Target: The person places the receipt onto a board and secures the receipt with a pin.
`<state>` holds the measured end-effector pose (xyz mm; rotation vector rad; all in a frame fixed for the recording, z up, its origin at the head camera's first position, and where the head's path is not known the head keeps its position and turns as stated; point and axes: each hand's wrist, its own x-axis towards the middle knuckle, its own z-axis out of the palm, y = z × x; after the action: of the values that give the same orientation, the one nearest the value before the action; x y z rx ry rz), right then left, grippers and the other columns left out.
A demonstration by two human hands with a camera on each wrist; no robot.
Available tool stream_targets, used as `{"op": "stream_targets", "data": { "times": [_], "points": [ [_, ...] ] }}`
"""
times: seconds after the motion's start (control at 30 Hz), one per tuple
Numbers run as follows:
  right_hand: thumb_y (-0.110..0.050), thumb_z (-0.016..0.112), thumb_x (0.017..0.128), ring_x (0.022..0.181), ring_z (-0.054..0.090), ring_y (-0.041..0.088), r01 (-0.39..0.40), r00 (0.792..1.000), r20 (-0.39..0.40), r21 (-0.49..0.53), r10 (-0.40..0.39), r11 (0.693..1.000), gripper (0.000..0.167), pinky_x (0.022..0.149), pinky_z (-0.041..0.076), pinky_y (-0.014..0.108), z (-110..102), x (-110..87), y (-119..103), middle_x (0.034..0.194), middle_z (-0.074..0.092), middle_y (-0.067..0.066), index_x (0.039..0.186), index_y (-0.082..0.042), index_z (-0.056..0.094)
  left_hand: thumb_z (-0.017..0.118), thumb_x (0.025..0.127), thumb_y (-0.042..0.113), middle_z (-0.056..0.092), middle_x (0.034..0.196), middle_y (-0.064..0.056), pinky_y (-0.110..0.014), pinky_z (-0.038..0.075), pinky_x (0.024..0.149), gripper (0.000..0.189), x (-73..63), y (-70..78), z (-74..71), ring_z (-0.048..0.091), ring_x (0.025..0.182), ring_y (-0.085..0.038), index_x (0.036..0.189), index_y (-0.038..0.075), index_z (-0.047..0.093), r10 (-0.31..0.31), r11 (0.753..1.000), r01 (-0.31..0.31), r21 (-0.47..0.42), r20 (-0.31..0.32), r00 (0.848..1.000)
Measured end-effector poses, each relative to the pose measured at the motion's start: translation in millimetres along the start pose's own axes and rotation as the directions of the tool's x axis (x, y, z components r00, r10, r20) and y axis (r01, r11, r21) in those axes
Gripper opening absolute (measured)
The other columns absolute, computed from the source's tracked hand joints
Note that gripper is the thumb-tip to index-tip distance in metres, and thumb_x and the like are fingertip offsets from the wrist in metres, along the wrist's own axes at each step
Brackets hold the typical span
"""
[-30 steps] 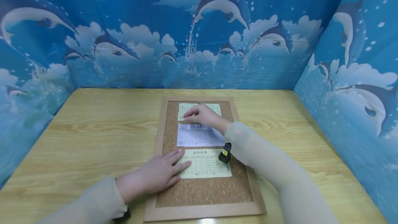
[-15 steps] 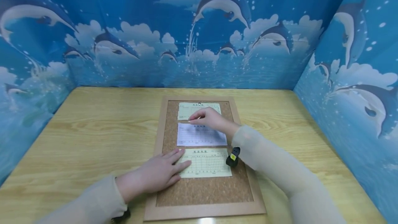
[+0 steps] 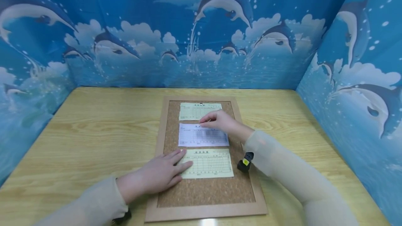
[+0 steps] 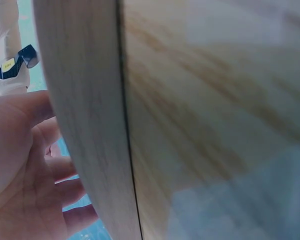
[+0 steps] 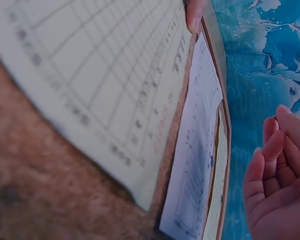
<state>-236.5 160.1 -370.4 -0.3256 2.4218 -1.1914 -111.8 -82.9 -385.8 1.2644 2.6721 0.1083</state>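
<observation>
My left hand (image 3: 160, 172) lies spread over the left frame of the corkboard (image 3: 205, 193), its fingertips resting on the left edge of the lower pale-green printed slip (image 3: 208, 163). Above that slip lies a lilac printed slip (image 3: 202, 138), and a second pale-green slip (image 3: 194, 111) with a small pin (image 3: 201, 104) is at the top. My right hand (image 3: 221, 121) is raised over the gap between the upper two slips. In the right wrist view, thumb and index finger pinch a tiny dark pin-like thing (image 5: 275, 118), mostly hidden by the fingertips.
The corkboard lies on a wood-grain table (image 3: 119, 125). A dolphin-print curtain (image 3: 141, 65) surrounds the back and sides. A black device with a yellow label (image 3: 245, 162) is strapped at the right wrist, beside the board's right frame.
My right hand has drawn back to the right and slightly nearer, off the top slip, uncovering its pin and more of that slip. The left hand stays in place.
</observation>
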Motion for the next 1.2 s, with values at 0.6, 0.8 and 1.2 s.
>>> {"op": "stream_targets", "data": {
  "times": [0.6,0.8,1.2],
  "points": [
    [-0.022,0.068,0.086,0.097,0.060,0.012,0.055,0.997,0.044,0.000,-0.055,0.998,0.019,0.082,0.049,0.032,5,-20.4,16,0.105,0.068,-0.001,0.102,-0.012,0.073,0.049,0.096,0.036,0.031,0.147,-0.018,-0.051,0.037,0.098,0.049,-0.6,1.4,-3.2,0.032,0.133,-0.034,0.141,0.020,0.043,0.001,1.000,-0.001,-0.019,0.018,1.000],
    [-0.015,0.069,0.085,0.086,0.061,0.010,0.121,0.990,0.075,-0.024,-0.119,0.992,0.015,0.074,0.049,0.028,9,-24.0,21,0.096,0.069,-0.001,0.099,-0.008,0.073,0.048,0.096,0.037,0.030,0.148,-0.018,-0.051,0.036,0.099,0.049,-0.1,1.0,-2.8,0.031,0.133,-0.035,0.142,0.020,0.042,-0.003,1.000,0.004,-0.023,0.025,1.000],
    [-0.016,0.071,0.084,0.070,0.056,0.010,0.247,0.965,0.128,-0.128,-0.231,0.961,0.008,0.063,0.047,0.026,19,-31.7,27,0.079,0.065,-0.009,0.091,-0.014,0.073,0.047,0.096,0.039,0.029,0.148,-0.017,-0.052,0.036,0.099,0.050,0.6,-0.7,0.4,0.030,0.134,-0.034,0.142,0.021,0.041,-0.002,1.000,0.003,-0.013,0.022,1.000]
  ]
}}
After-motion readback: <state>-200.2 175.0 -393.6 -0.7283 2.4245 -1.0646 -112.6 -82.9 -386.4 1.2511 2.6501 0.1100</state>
